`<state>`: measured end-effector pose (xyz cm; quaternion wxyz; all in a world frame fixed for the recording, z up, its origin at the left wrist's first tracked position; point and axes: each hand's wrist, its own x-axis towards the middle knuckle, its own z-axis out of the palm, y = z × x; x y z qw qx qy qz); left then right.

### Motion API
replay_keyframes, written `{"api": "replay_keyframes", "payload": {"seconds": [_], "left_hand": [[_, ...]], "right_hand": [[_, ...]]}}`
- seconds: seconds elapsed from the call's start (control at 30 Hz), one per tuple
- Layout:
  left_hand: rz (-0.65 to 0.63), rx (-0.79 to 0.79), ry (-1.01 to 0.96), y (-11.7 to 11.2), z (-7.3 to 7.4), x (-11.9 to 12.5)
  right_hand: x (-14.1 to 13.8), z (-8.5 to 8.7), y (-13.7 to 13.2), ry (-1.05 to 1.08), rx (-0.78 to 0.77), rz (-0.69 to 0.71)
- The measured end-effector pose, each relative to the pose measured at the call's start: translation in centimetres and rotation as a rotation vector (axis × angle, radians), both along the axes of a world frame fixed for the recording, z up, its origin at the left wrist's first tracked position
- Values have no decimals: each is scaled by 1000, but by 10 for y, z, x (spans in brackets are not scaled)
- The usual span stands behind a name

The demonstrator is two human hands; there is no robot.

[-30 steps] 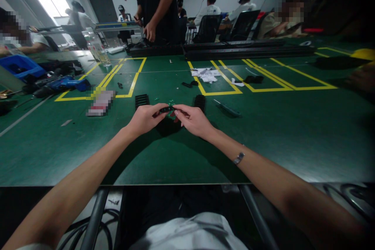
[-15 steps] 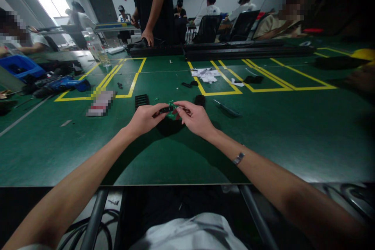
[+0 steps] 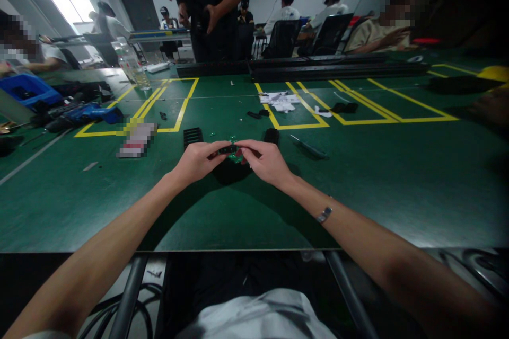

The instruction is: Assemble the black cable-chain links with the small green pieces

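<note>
While pinched at fingertips, small black part (image 3: 227,148) appears light, rigid: left hand (image 3: 196,161) holds 9 o'clock end, right hand (image 3: 265,163) 3 o'clock end.

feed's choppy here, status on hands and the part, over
Left hand and right hand both pinching small black part over green table. Green bits right beside it. Black slotted piece nearby, apart from hands.
</note>
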<state>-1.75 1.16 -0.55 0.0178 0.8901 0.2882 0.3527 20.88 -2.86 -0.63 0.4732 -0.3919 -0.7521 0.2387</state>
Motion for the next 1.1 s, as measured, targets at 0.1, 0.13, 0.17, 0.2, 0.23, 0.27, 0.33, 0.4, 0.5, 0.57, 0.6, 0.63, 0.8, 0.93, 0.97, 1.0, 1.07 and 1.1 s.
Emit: {"api": "replay_keyframes", "payload": {"seconds": [0.1,0.13,0.17,0.2,0.23,0.27,0.33,0.4,0.5,0.57,0.6,0.63,0.8,0.93,0.97,1.0,1.07,1.1], "left_hand": [[1,-4,7,0,0,0],[1,-6,11,0,1,0],[0,-9,15,0,1,0],[-1,-14,18,-1,1,0],[-3,-18,19,-1,1,0],[-2,-22,20,-1,1,0],[1,-23,19,-1,1,0],[6,-17,18,-1,1,0],[2,-11,18,-1,1,0],[2,-11,21,-1,1,0],[3,-12,21,-1,1,0],[3,-13,22,-1,2,0],[7,-14,22,-2,2,0],[6,-12,30,-1,2,0],[4,-12,30,-1,2,0],[3,-12,30,-1,2,0],[4,-14,31,-1,2,0],[5,-15,31,-1,2,0]], "right_hand": [[0,-1,0,-3,2,17],[0,-1,0,-2,3,21],[0,-1,0,1,2,25],[0,-2,0,5,2,27],[0,-2,1,9,-1,28],[-1,-2,1,10,-6,28],[-1,-3,1,14,-16,28],[-1,-3,1,14,-19,29],[-1,-3,1,11,-13,30],[-1,-2,1,6,-15,29],[-1,-2,1,7,-15,31],[-1,-2,0,8,-15,34],[-1,-2,0,11,-22,37],[0,-1,-1,7,-29,37],[0,-1,-1,8,-29,38],[0,-1,-1,8,-29,39],[0,-2,0,3,-29,41],[0,-2,0,0,-28,40]]}}
